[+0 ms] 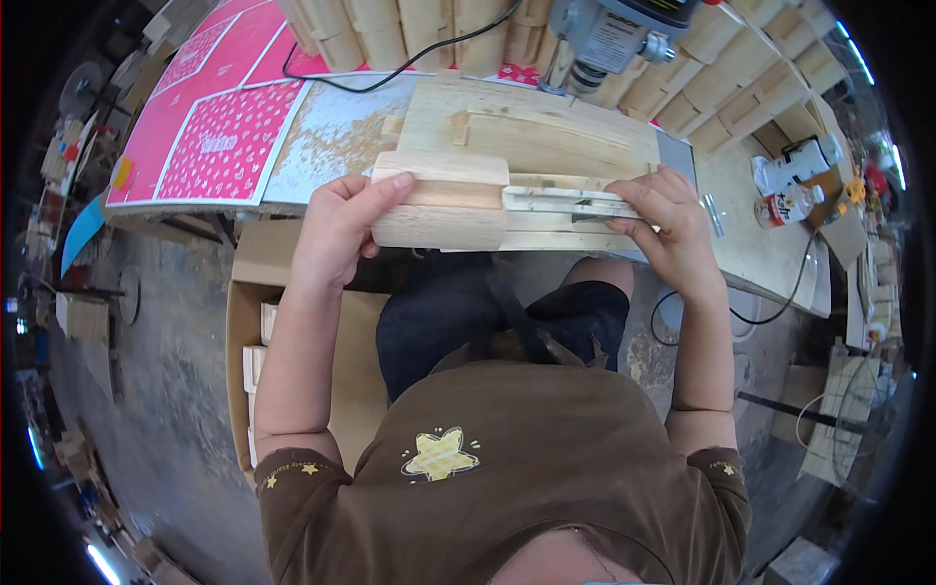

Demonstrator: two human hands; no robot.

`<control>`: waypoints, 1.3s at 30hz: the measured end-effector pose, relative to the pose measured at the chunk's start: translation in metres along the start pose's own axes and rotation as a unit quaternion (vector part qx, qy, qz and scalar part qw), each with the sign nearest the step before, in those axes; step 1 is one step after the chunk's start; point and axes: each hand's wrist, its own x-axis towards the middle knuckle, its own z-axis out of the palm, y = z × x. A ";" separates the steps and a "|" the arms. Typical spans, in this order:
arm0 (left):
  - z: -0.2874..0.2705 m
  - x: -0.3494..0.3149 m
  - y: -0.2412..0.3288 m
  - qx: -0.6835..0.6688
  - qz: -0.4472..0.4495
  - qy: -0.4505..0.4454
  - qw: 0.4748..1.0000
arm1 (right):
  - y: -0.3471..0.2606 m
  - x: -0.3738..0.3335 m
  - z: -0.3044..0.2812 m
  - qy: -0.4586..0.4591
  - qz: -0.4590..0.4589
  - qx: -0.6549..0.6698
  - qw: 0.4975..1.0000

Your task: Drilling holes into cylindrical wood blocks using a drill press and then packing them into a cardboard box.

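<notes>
My left hand (336, 219) grips the left end of a pale wooden block (444, 229), thumb on top and fingers curled underneath. The block has rounded long edges and a lengthwise groove. Its right end meets narrow wooden strips (551, 205) with a dark gap between them. My right hand (673, 219) is closed around the right end of these strips, thumb and fingers pinching. Whether the strips are fixed to the board behind is unclear. A flat wooden board (546, 122) with sawdust on it lies just beyond, on the bench.
A grey drill press (619, 44) stands over the board's far side. Wooden blocks (375, 34) are stacked along the back. A black cable (390, 76) crosses the bench. At right are a plastic bottle (785, 207) and a metal rod (714, 214). A cardboard box (292, 255) holds blocks below left.
</notes>
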 end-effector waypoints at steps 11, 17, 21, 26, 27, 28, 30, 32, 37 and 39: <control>0.084 0.070 -0.036 -0.024 -0.096 -0.129 0.987 | 0.051 -0.004 0.041 -0.036 0.089 -0.020 0.995; 0.111 0.093 -0.061 0.137 0.206 0.002 0.969 | 0.085 0.006 0.058 0.023 0.176 -0.150 0.973; 0.115 0.118 -0.088 0.258 0.398 0.013 0.880 | 0.100 0.017 0.067 0.037 0.219 -0.165 0.961; 0.105 0.134 -0.098 0.343 0.405 0.083 0.843 | 0.099 0.026 0.084 0.087 0.198 -0.148 0.965; 0.099 0.138 -0.101 0.342 0.404 0.083 0.844 | 0.096 0.030 0.087 0.085 0.198 -0.149 0.965; 0.093 0.139 -0.099 0.377 0.383 0.087 0.839 | 0.092 0.033 0.089 0.089 0.192 -0.147 0.966; 0.088 0.140 -0.095 0.410 0.361 0.090 0.833 | 0.090 0.032 0.089 0.093 0.188 -0.146 0.967; 0.084 0.142 -0.090 0.420 0.357 0.046 0.833 | 0.091 0.032 0.088 0.124 0.159 -0.131 0.971; 0.078 0.148 -0.096 0.416 0.374 0.042 0.828 | 0.099 0.040 0.030 0.312 0.115 0.012 0.943; 0.078 0.146 -0.097 0.420 0.379 0.041 0.823 | 0.107 0.063 -0.010 0.444 0.084 0.073 0.889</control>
